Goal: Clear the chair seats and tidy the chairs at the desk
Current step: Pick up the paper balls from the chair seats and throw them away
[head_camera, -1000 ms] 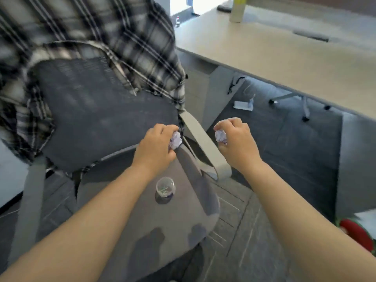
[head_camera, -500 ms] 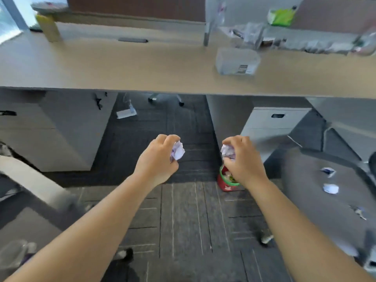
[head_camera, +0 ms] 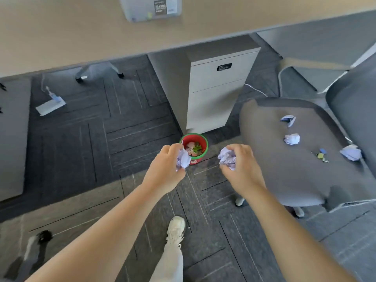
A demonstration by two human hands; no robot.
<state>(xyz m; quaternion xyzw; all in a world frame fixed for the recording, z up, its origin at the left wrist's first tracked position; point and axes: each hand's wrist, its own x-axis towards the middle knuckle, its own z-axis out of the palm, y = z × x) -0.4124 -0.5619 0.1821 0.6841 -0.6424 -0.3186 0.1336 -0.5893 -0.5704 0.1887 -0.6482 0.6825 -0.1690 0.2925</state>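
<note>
My left hand (head_camera: 165, 169) grips a crumpled pale paper ball (head_camera: 183, 159). My right hand (head_camera: 243, 168) grips a second crumpled paper ball (head_camera: 227, 158). Both hands hover just in front of a small red bin with a green rim (head_camera: 193, 146) that stands on the floor and holds scraps. To the right stands a grey office chair; on its seat (head_camera: 284, 169) lie three more paper balls (head_camera: 292, 139) (head_camera: 288, 120) (head_camera: 351, 153) and a small bunch of keys (head_camera: 320, 155).
A beige desk (head_camera: 71, 37) runs across the top with a clear plastic box (head_camera: 151, 8) on it. A white drawer cabinet (head_camera: 215, 88) stands under the desk behind the bin. A white power strip (head_camera: 50, 106) lies on the dark carpet. My white shoe (head_camera: 176, 227) steps forward.
The view has swung from the left chair with the plaid shirt to the floor by the right chair. Both hands kept their paper balls and came closer to the red bin.
</note>
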